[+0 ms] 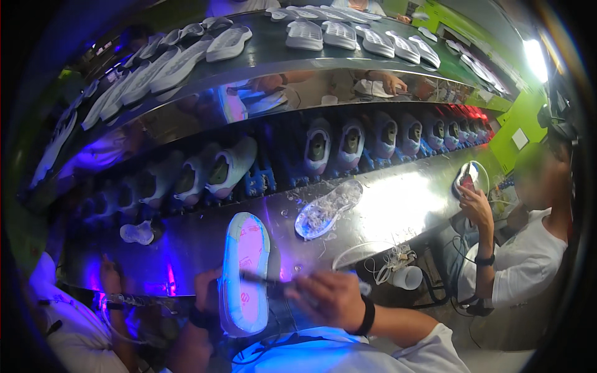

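Note:
My left hand (208,289) holds a shoe upright by its left side, its fingers partly hidden behind it. The shoe's underside (244,276) faces me, pale with pinkish printed marks, lit blue along one edge. My right hand (329,298), blurred and with a black band at the wrist, grips a slim dark tool (264,280). The tool's tip points left and lies over the middle of the underside; whether it touches cannot be told. Beyond, on the metal bench, a clear shoe-shaped tray (328,210) is filled with whitish scraps.
Shoes on lasts (351,146) line a conveyor behind the bench (385,186). Pale soles (305,34) lie on the shelf above. At right, a co-worker's hand (476,205) holds a shoe; another co-worker's hand (112,276) is at left. Cables and a white cup (407,278) sit below the bench edge.

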`<state>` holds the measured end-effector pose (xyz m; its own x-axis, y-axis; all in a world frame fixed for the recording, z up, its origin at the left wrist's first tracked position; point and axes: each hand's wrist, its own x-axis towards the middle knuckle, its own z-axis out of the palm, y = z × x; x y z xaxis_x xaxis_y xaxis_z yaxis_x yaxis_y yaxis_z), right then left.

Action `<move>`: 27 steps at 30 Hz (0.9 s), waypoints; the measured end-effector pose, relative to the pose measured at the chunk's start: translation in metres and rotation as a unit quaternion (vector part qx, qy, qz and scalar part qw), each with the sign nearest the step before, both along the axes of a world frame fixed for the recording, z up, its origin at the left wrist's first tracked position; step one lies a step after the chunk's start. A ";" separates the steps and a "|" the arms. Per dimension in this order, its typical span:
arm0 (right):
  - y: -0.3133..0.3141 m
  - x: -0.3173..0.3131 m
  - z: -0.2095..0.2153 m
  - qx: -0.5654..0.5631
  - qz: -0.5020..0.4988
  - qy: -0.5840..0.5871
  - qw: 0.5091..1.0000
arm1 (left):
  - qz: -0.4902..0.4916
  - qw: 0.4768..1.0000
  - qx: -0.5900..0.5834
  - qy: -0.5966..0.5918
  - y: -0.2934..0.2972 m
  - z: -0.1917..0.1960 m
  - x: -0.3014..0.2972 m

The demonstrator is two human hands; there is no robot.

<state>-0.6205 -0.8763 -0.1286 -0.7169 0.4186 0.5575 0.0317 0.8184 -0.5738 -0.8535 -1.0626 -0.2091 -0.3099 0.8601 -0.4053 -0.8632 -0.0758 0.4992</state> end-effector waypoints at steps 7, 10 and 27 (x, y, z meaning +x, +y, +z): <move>0.026 0.020 0.006 -0.258 0.020 -0.039 0.965 | -0.017 0.996 -0.013 0.089 0.028 0.013 -0.043; 0.029 0.031 -0.003 -0.452 -0.026 -0.008 0.892 | -0.034 0.966 -0.026 0.254 0.068 0.054 -0.071; 0.040 0.058 -0.047 -0.583 -0.154 0.035 0.797 | -0.183 0.391 -0.238 0.870 0.347 0.008 -0.141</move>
